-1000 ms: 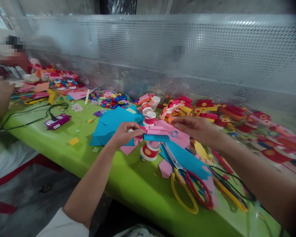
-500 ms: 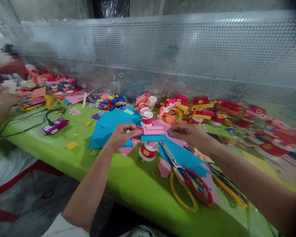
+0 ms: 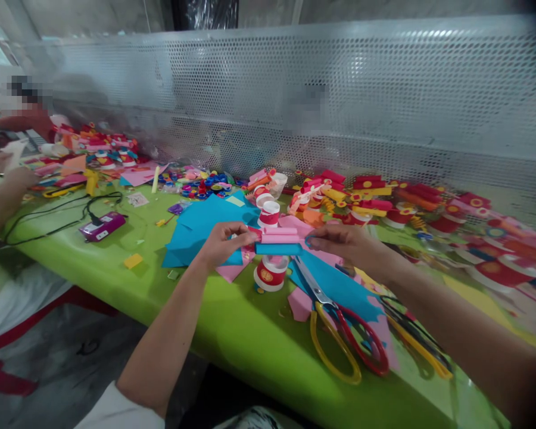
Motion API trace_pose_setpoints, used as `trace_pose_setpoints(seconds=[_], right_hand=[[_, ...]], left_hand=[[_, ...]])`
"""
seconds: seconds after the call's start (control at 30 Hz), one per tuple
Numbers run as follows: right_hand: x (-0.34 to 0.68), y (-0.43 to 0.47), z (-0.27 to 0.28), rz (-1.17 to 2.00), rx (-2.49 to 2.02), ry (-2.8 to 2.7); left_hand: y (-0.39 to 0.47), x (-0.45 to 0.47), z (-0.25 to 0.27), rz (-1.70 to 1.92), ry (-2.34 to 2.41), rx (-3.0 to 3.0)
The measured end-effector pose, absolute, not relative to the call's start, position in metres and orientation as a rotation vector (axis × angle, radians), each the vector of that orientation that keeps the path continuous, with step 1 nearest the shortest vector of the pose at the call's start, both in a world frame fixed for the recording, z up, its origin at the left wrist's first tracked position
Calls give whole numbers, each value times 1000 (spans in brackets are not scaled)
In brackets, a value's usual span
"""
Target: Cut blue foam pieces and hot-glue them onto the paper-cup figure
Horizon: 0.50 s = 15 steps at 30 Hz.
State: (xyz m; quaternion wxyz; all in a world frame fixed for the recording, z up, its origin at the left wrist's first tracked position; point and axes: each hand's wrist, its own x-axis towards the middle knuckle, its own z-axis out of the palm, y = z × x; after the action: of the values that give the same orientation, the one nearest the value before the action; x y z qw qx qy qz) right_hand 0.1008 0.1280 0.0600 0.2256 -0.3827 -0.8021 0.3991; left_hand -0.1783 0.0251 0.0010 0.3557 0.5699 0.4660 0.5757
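Note:
My left hand is closed in a pinch at the left end of a small bundle of paper rolls, with pink rolls above a blue roll. A bit of red shows beside its fingertips. At the bundle's right end, my right hand pinches a small blue paper piece, partly hidden by the fingers. Just below the rolls stands a white paper cup with a red band. Large scissors with one yellow and one red handle lie on blue paper, blades slightly apart.
Blue sheets lie left of the cup. Finished-looking cup crafts line the back right, before a perforated metal panel. A purple power strip with a black cord sits left. Another person's hands hold white paper at far left.
The whole view has shifted slightly, so things sit a little further right. Both hands keep nearly the same pose around the rolls. The other person's hands have moved a little with the white paper.

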Motion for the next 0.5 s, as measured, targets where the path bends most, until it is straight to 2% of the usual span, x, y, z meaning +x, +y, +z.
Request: trace_pose_setpoints(seconds=[0.5], right_hand=[[113,134,53,1207,-1114,-2209]], left_hand=[[22,-177,6,1574,1313,1455]])
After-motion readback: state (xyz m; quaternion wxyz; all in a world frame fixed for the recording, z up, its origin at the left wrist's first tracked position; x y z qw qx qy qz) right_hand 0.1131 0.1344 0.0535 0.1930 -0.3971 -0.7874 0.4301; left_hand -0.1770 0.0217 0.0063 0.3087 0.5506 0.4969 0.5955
